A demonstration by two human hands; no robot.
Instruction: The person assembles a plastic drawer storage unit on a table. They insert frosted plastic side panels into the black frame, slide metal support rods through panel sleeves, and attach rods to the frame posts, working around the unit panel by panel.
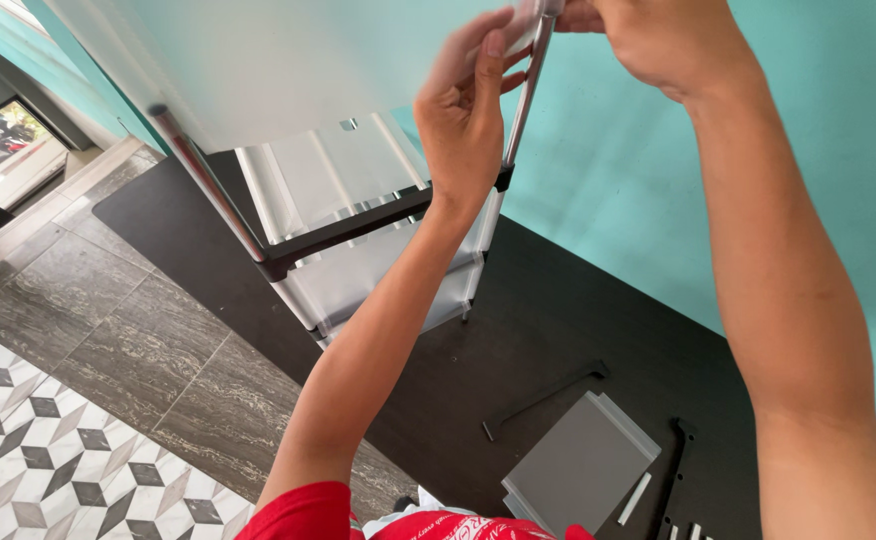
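Light: bright, even daylight, seemingly from the doorway (3,140) at upper left.
Shadows: soft and faint on the dark mat (558,320).
Glare: pale sheen on the frosted panels (338,180).
Focus: mostly sharp; slight blur on the raised fingers (488,50).
Distortion: wide-angle stretching at the edges.

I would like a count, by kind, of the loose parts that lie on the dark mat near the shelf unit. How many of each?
Grey flat rectangular panels, in one stack: at least 2
Black plastic connector bars with bent ends: 2, the other at
Small white plastic strip: 1
Total: at least 5; the tiny pieces at the bottom edge are unclear.
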